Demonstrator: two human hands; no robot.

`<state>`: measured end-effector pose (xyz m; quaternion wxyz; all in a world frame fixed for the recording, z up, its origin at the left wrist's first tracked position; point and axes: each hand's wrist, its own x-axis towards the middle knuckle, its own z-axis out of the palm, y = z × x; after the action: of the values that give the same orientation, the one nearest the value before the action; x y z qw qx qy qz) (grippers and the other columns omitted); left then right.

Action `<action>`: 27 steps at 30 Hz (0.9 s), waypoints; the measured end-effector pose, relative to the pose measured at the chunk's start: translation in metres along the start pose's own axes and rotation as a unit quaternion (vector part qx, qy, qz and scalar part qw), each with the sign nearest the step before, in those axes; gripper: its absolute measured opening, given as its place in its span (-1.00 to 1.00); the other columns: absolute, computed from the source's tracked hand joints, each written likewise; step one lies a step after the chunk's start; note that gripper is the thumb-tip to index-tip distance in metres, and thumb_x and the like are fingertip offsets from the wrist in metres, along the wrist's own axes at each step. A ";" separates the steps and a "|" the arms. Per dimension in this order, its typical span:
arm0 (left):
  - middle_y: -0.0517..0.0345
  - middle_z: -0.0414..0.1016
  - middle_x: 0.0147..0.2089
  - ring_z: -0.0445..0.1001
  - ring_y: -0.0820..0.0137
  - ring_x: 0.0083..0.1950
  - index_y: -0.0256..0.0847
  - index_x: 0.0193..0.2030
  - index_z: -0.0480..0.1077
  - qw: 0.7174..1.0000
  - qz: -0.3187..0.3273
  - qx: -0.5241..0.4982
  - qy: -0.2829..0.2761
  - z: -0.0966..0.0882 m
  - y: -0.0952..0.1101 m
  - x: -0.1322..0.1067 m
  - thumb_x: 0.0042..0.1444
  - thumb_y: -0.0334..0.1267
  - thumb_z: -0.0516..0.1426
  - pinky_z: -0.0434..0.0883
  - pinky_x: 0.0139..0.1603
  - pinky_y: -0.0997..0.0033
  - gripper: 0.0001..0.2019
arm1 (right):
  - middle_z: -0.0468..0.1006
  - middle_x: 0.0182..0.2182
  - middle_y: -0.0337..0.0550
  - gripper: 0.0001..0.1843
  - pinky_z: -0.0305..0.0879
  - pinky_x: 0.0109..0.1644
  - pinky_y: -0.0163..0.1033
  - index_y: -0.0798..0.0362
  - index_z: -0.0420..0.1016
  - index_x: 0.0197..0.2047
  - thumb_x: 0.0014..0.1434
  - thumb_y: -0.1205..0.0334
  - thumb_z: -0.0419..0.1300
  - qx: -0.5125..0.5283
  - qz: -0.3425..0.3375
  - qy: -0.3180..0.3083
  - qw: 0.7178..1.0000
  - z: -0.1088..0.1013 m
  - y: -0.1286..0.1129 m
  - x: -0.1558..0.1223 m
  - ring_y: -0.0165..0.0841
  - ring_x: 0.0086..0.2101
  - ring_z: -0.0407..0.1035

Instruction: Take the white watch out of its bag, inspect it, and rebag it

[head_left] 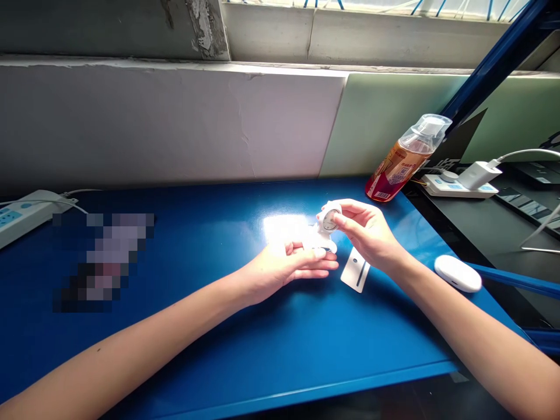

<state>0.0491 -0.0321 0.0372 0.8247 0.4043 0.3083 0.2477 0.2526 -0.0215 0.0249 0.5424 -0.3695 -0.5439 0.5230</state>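
Observation:
Above the blue tabletop (210, 233), both hands hold one small white object with a round dial-like face (330, 219); I cannot make out its exact kind. My left hand (293, 265) pinches its lower part between the thumb and the fingers, palm turned up. The thumb and fingers of my right hand (363, 227) grip the round upper part, the thumb lying at the dial's edge. Just below my right hand lies a flat white card-like piece (355, 271) with a dark slot and a small hole, partly covered by that hand.
An orange-red bottle with a clear cap (402, 160) stands at the back right. By my right forearm lies a white oval case (457, 273). Power strips (459, 185) sit on both sides, with cables. A pixelated patch (107, 262) hides something on the left. A blue post rises at right.

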 end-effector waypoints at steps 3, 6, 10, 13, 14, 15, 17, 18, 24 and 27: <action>-0.12 0.65 -0.13 0.66 0.25 -0.13 -0.35 0.03 0.50 0.999 -0.021 0.034 -0.024 0.002 -0.004 -0.001 0.05 -0.14 0.40 0.53 0.03 0.23 -0.54 | 0.61 0.03 -0.15 -0.80 0.43 0.02 -0.22 -0.09 0.66 -0.10 0.17 0.19 0.37 -0.060 -0.030 -0.013 0.998 0.004 0.003 -0.004 -0.28 -0.02 0.49; -0.03 0.65 -0.24 0.65 0.33 -0.25 -0.33 -0.01 0.50 0.996 -0.042 0.043 -0.059 0.005 -0.007 -0.001 0.04 0.01 0.37 0.55 -0.08 0.29 -0.50 | 0.61 0.05 -0.13 -0.76 0.41 0.10 -0.16 -0.09 0.64 -0.02 0.23 0.19 0.30 -0.036 0.000 -0.055 0.998 0.007 0.004 -0.007 -0.24 0.04 0.48; -0.11 0.66 -0.17 0.66 0.27 -0.18 -0.33 -0.04 0.50 0.996 -0.058 0.032 -0.066 0.006 -0.012 -0.001 0.04 0.08 0.35 0.55 -0.04 0.26 -0.48 | 0.63 0.04 -0.10 -0.71 0.37 0.19 -0.05 -0.05 0.59 0.05 0.29 0.15 0.21 0.100 0.072 -0.106 0.987 0.012 -0.002 -0.009 -0.19 0.06 0.50; -0.21 0.64 -0.06 0.65 0.17 -0.05 -0.35 -0.02 0.51 0.997 -0.052 0.029 -0.051 0.003 -0.016 0.001 0.08 0.06 0.34 0.51 0.10 0.14 -0.49 | 0.59 0.12 -0.07 -0.63 0.32 0.26 0.01 -0.01 0.57 0.09 0.30 0.07 0.15 0.182 0.120 -0.128 0.968 0.014 -0.010 -0.011 -0.13 0.13 0.45; -0.22 0.63 -0.04 0.64 0.15 -0.02 -0.35 -0.01 0.50 0.997 -0.051 0.028 -0.049 0.002 -0.017 0.002 0.08 0.05 0.34 0.49 0.13 0.11 -0.49 | 0.58 0.12 -0.07 -0.61 0.29 0.28 0.01 0.00 0.56 0.10 0.31 0.05 0.12 0.198 0.128 -0.136 0.962 0.014 -0.013 -0.011 -0.14 0.16 0.43; -0.23 0.63 -0.03 0.64 0.14 -0.01 -0.36 0.00 0.50 0.997 -0.052 0.026 -0.048 0.002 -0.017 0.002 0.08 0.05 0.34 0.48 0.15 0.08 -0.48 | 0.57 0.13 -0.07 -0.59 0.26 0.31 0.02 0.01 0.56 0.10 0.32 0.03 0.09 0.208 0.133 -0.144 0.958 0.013 -0.015 -0.011 -0.14 0.18 0.41; -0.24 0.63 -0.03 0.64 0.12 -0.01 -0.36 0.00 0.50 0.997 -0.055 0.017 -0.045 0.001 -0.017 0.003 0.06 0.04 0.36 0.47 0.17 0.06 -0.47 | 0.57 0.14 -0.08 -0.56 0.21 0.34 0.03 0.01 0.56 0.11 0.33 0.01 0.04 0.220 0.139 -0.156 0.953 0.011 -0.017 -0.011 -0.14 0.20 0.38; -0.24 0.63 -0.04 0.64 0.12 -0.01 -0.37 0.00 0.50 0.997 -0.056 0.012 -0.042 0.001 -0.017 0.003 0.05 0.03 0.36 0.47 0.17 0.06 -0.48 | 0.57 0.14 -0.08 -0.55 0.19 0.35 0.04 0.01 0.55 0.12 0.33 0.01 0.02 0.223 0.141 -0.160 0.951 0.010 -0.017 -0.011 -0.14 0.22 0.36; -0.22 0.63 -0.04 0.62 0.13 0.01 -0.38 -0.02 0.50 0.998 -0.007 0.054 -0.011 0.002 -0.008 0.003 0.13 -0.01 0.30 0.49 0.15 0.10 -0.55 | 0.57 0.13 -0.06 -0.54 0.25 0.30 0.07 0.00 0.56 0.12 0.33 0.00 0.02 0.204 0.124 -0.137 0.961 0.003 -0.016 -0.007 -0.11 0.22 0.36; -0.13 0.63 -0.03 0.62 0.17 0.01 -0.34 -0.06 0.51 0.973 0.112 0.200 0.032 -0.003 0.000 0.002 0.27 -0.08 0.16 0.51 0.10 0.15 -0.68 | 0.62 0.06 -0.08 -0.64 0.28 0.29 0.00 -0.02 0.61 0.03 0.32 0.04 0.10 0.153 0.084 -0.062 0.983 0.001 -0.013 -0.002 -0.16 0.15 0.42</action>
<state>0.0486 -0.0292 0.0350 0.6839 0.5849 0.3301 0.2850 0.2542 -0.0262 0.0376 0.5119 -0.2935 -0.4572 0.6654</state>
